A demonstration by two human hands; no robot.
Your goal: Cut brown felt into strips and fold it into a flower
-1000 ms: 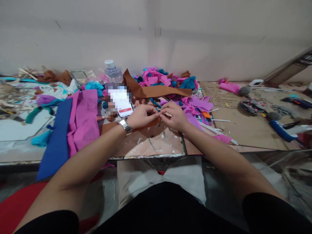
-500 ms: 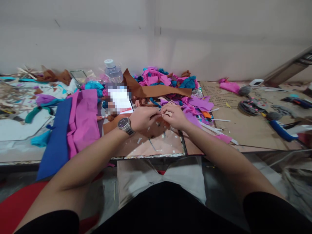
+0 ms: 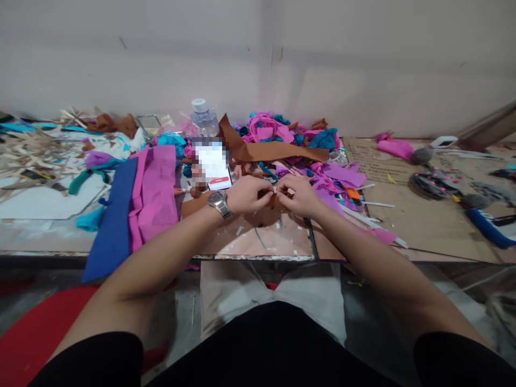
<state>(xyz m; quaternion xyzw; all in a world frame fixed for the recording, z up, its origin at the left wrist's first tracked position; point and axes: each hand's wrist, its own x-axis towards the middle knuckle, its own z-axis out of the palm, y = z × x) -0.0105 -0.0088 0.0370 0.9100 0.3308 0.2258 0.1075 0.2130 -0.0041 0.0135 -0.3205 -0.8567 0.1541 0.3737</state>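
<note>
My left hand (image 3: 252, 194), with a metal watch (image 3: 220, 203) on its wrist, is closed in a pinch above the middle of the worktable. Facing it closely, my right hand (image 3: 298, 194) pinches too, its fingertips just short of the left ones. A bit of brown shows beneath the fingertips, but what they hold is too small to make out. Just behind the hands lie crumpled pink and teal crepe paper (image 3: 268, 129) and a long brown strip (image 3: 282, 151). A phone (image 3: 214, 164) with a lit screen stands behind my left hand.
Pink paper (image 3: 157, 177) and a blue sheet (image 3: 108, 215) hang over the table edge at left. A capped bottle (image 3: 205, 119) stands at the back. White sticks (image 3: 373, 219), a black dish of pins (image 3: 433, 185) and a blue roll (image 3: 487, 228) lie to the right.
The view has shifted left, so everything sits farther right. My fingertips, touching before, have drawn slightly apart, and brown now shows beneath them.
</note>
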